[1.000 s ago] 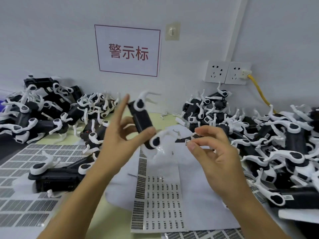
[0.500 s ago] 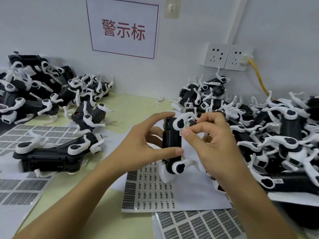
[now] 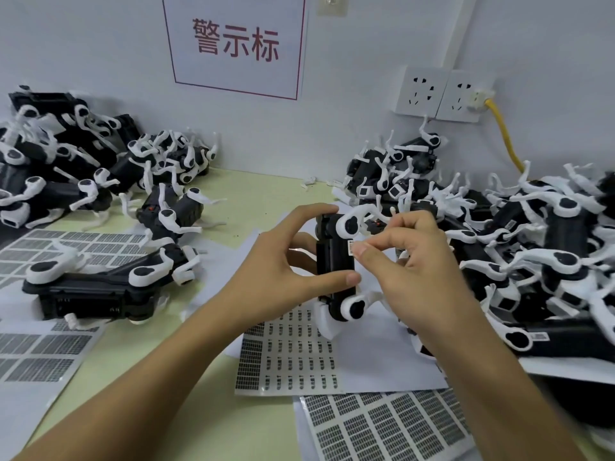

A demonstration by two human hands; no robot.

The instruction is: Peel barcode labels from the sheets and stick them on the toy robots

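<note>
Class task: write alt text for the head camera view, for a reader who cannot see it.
A person's left hand grips a black and white toy robot upright over a label sheet while the right hand pinches a small barcode label against its side. Piles of similar toy robots lie on both sides of the table, below a wall sign.

Two bare forearms in from the lower frame, no sleeves in view, left hand, right hand, short trimmed nails, unpainted
</note>
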